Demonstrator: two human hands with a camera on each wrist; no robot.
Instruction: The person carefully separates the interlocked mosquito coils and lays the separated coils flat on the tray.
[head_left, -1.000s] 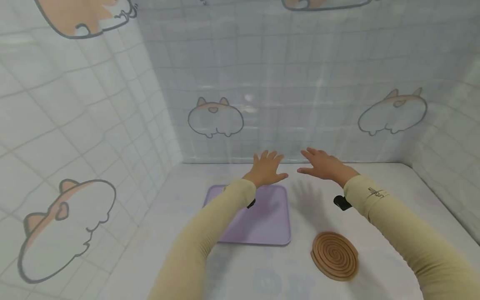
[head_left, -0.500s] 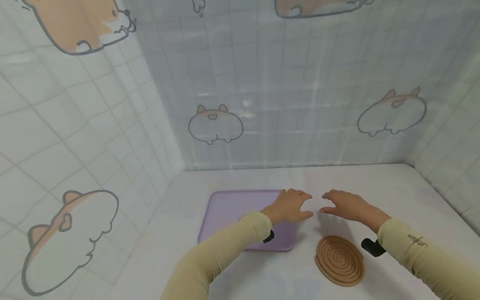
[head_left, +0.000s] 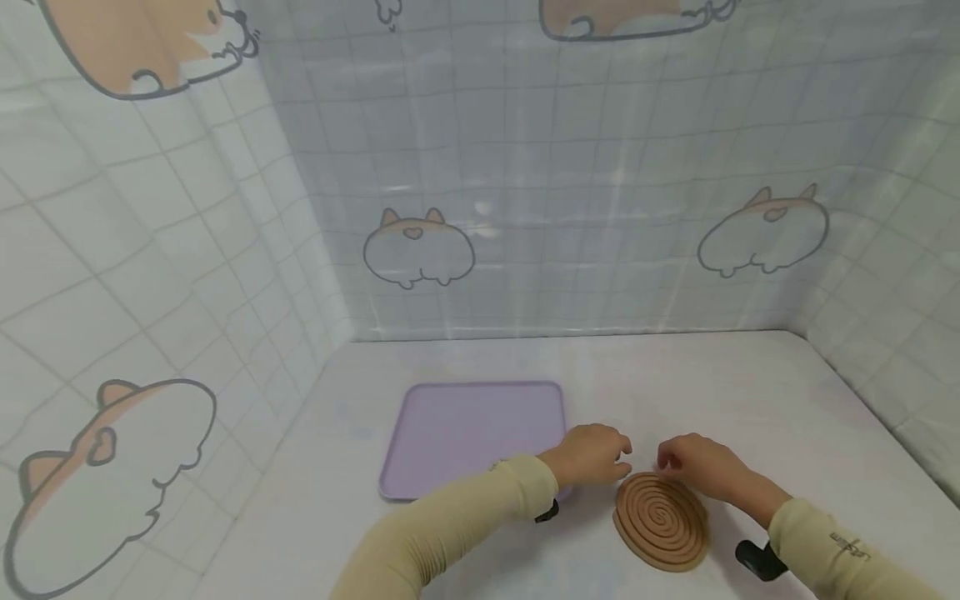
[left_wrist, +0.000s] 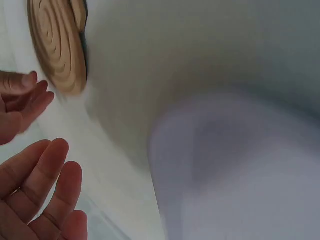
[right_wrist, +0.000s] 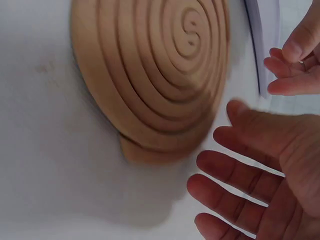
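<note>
A round, flat brown disc (head_left: pixel 660 523) with a spiral groove lies on the white table; a small tab juts from its rim in the right wrist view. My left hand (head_left: pixel 591 455) hovers beside the disc's far left edge, fingers loosely bent and holding nothing. Over the far right edge is my right hand (head_left: pixel 705 465), its fingertips right at the rim in the head view. Its fingers (right_wrist: pixel 225 170) are spread and relaxed in the right wrist view, with nothing between them. A purple tray (head_left: pixel 472 433) sits left of the disc, its near right corner partly hidden by my left arm.
The white table (head_left: pixel 315 517) ends at a back wall (head_left: pixel 585 275) hung with a tile-patterned sheet of cartoon dogs. Similar sheeting lines the left side (head_left: pixel 150 275) and the right side (head_left: pixel 900 358). A black wrist camera (head_left: pixel 761 560) hangs below my right sleeve.
Both hands have come down and nearer from above the back of the table to beside the disc. Their stretched fingers have bent. Disc and tray stay put on the table.
</note>
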